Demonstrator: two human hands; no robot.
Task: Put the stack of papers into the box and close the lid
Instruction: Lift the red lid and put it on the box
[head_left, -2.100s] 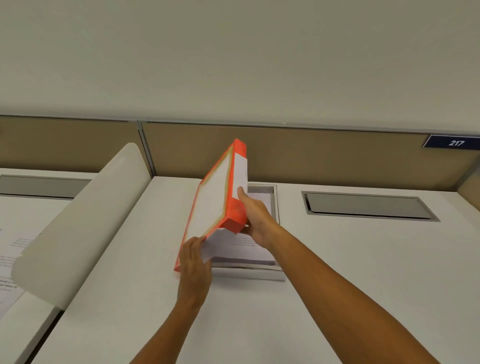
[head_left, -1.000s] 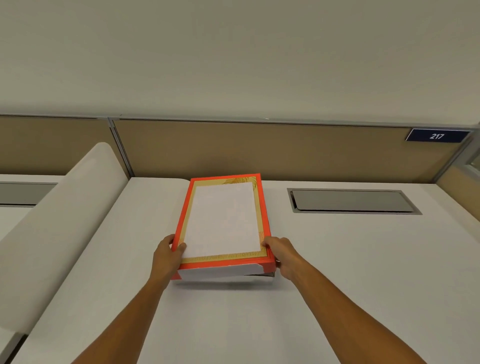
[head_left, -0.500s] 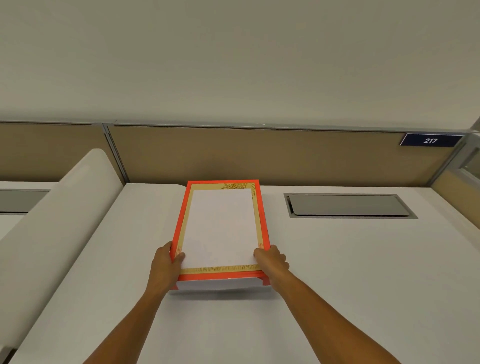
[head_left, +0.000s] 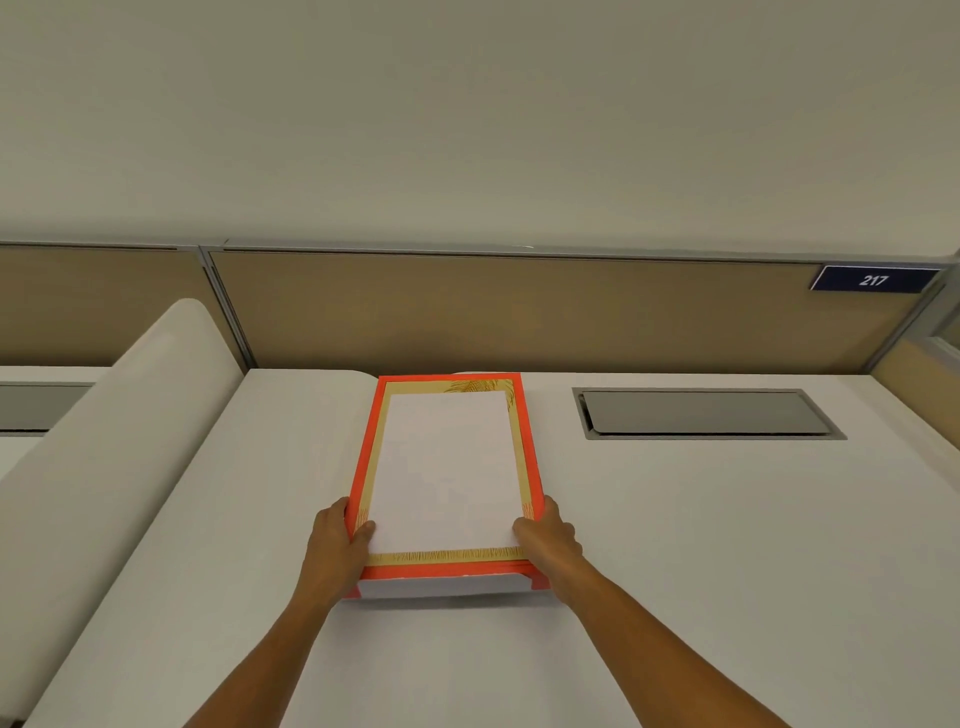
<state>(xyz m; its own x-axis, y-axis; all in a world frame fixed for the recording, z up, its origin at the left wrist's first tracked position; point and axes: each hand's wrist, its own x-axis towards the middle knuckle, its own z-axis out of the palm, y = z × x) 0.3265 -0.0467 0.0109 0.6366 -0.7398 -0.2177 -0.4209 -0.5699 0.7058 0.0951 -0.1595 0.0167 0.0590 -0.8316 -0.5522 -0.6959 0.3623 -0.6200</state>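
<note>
The orange-edged lid (head_left: 447, 467), white in its middle with a gold border, lies flat over the box on the white desk (head_left: 675, 545). A strip of the box's white front wall (head_left: 439, 586) shows under the lid's near edge. My left hand (head_left: 335, 540) grips the lid's near left corner, thumb on top. My right hand (head_left: 550, 538) grips the near right corner the same way. The papers are hidden under the lid.
A grey cable hatch (head_left: 706, 414) is set into the desk right of the box. A curved white divider (head_left: 114, 431) runs along the desk's left side. A tan partition (head_left: 519, 312) with a "217" plate (head_left: 875, 279) stands behind.
The lid swung down from upright onto the box and now lies nearly flush. Both hands shifted to its near corners.
</note>
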